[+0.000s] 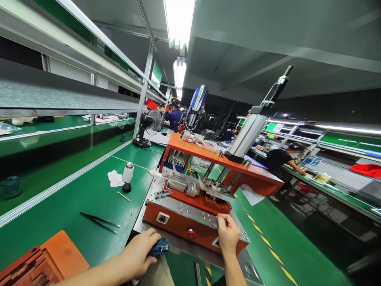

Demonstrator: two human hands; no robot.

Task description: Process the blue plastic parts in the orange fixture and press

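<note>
My left hand (143,251) is closed around a dark blue plastic part (161,247), low in front of the orange press machine (175,224). Fingers curled, my right hand (228,232) rests at the machine's front right edge, over a partly hidden switch panel. Whether anything is inside those fingers is hidden. Between the hands, a red button (191,233) sits on the front face, with a small black switch (162,217) farther left. Under the upright cylinder (248,133), a metal press plate (216,187) stands above an orange fixture (218,204).
On the green bench to the left lie black tweezers (99,221), a wooden stick (123,196), a white bottle (127,172) and crumpled tissue (114,178). An orange slotted block (67,250) occupies the near left corner. A black fan (145,129) stands farther back. Co-workers sit at benches beyond.
</note>
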